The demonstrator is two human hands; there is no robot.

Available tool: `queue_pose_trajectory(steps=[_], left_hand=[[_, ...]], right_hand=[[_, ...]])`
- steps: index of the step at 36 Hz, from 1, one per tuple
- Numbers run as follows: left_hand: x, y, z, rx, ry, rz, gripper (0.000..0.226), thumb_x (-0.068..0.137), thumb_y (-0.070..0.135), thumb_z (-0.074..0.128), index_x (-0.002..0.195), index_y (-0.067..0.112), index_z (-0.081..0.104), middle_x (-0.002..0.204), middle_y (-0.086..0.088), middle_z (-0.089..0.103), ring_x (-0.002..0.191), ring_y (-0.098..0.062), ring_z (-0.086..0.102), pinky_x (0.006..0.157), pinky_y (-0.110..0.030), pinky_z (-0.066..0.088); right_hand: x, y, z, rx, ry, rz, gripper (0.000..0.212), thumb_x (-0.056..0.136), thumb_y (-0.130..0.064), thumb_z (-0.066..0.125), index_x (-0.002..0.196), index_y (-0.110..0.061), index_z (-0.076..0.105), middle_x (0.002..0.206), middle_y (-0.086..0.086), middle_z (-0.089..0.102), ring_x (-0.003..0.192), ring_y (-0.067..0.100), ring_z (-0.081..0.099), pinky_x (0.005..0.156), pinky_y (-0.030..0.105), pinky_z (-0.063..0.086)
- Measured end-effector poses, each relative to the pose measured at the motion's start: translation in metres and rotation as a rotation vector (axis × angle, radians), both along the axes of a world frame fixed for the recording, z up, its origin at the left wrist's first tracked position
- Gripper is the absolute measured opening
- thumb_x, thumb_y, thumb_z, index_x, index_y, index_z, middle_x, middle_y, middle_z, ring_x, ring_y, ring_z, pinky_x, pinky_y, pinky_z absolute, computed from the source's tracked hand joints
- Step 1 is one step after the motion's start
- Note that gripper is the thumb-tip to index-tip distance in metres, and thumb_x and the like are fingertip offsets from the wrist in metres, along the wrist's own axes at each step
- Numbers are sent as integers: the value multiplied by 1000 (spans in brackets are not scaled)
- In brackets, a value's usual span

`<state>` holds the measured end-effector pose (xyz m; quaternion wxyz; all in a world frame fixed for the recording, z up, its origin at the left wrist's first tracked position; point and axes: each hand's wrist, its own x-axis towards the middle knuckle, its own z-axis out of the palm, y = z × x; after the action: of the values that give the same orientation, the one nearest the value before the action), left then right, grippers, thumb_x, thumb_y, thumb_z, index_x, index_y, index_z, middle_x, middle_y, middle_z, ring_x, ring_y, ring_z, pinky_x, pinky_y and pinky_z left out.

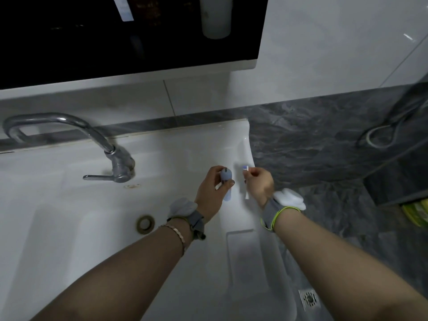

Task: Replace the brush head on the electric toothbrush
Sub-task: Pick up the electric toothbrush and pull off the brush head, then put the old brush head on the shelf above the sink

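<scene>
My left hand [212,188] grips the pale blue toothbrush handle [226,181] upright over the right side of the white sink, its top end bare of a head. My right hand [260,184] pinches a thin white brush head [246,179] with blue bristles at its upper tip, held upright a short way right of the handle. The two parts are apart, not touching. Both wrists wear grey bands.
The white sink [162,158] has a chrome tap [108,149] with a lever at the back left and a drain ring [145,224]. A dark mirror cabinet [115,38] hangs overhead. Grey marble floor lies to the right, with a floor drain [309,298] and a hose [382,135].
</scene>
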<state>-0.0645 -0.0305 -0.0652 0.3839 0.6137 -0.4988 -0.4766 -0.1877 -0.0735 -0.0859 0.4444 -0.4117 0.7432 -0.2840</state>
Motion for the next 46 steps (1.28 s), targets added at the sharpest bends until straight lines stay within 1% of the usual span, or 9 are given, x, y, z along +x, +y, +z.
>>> queue_pose_trajectory(steps=[10, 13, 16, 20, 25, 28, 34, 38, 46], left_hand=[[19, 4, 10, 183, -84, -93, 67, 75, 0, 73, 133, 9, 41, 136, -13, 48, 121, -26, 51, 98, -34, 43], [38, 3, 27, 271, -133, -100, 65, 76, -1, 71, 134, 6, 41, 137, -20, 45, 107, -25, 51, 89, -34, 45], [63, -4, 52, 314, -248, -115, 53, 78, 5, 70, 127, 3, 49, 126, -20, 53, 109, -33, 56, 84, -37, 47], [105, -11, 95, 310, -297, -150, 11, 84, 8, 66, 92, 8, 60, 82, -6, 55, 68, -20, 52, 57, -24, 42], [152, -15, 149, 255, -378, -97, 29, 92, 9, 52, 65, 18, 48, 51, 2, 56, 45, -9, 51, 36, -14, 38], [171, -13, 177, 216, -419, -90, 25, 90, 10, 50, 66, 14, 50, 65, -2, 52, 52, -11, 48, 44, -16, 34], [211, -8, 208, 101, -534, -93, 27, 86, 6, 50, 59, 8, 54, 36, 3, 50, 25, -1, 44, 31, -11, 30], [227, -6, 219, 130, -532, -115, 30, 89, 3, 47, 61, 12, 49, 55, -1, 50, 45, -7, 47, 41, -13, 39], [245, 2, 213, 148, -499, -127, 35, 91, 4, 44, 57, 12, 41, 54, -5, 42, 45, -12, 37, 26, -7, 24]], right_hand=[[6, -10, 24, -51, 102, 124, 25, 90, -19, 57, 105, -3, 68, 97, 16, 69, 89, 26, 60, 74, 24, 39], [16, -18, 60, -154, 250, 280, 26, 90, -13, 55, 112, -4, 67, 113, 16, 68, 110, 30, 61, 85, 28, 42], [30, -24, 103, -262, 384, 533, 29, 92, -9, 50, 116, -5, 65, 120, 17, 65, 113, 32, 59, 90, 28, 40], [62, -20, 163, -353, 552, 782, 27, 94, -9, 45, 110, -4, 67, 113, 20, 67, 106, 34, 61, 85, 32, 44], [111, -2, 228, -480, 688, 940, 25, 94, -11, 45, 102, -6, 68, 113, 19, 66, 106, 36, 60, 83, 35, 44], [139, 1, 260, -625, 731, 999, 25, 94, -11, 46, 106, -4, 67, 115, 19, 62, 109, 34, 57, 90, 36, 45], [193, -13, 303, -863, 746, 812, 24, 94, -15, 48, 112, -9, 63, 118, 14, 62, 109, 33, 59, 90, 42, 49], [226, -26, 307, -803, 830, 801, 27, 91, -7, 46, 111, -10, 64, 120, 15, 60, 110, 36, 58, 89, 39, 49], [250, -38, 294, -651, 927, 806, 28, 91, -6, 48, 113, -12, 64, 120, 14, 62, 108, 35, 59, 80, 35, 46]])
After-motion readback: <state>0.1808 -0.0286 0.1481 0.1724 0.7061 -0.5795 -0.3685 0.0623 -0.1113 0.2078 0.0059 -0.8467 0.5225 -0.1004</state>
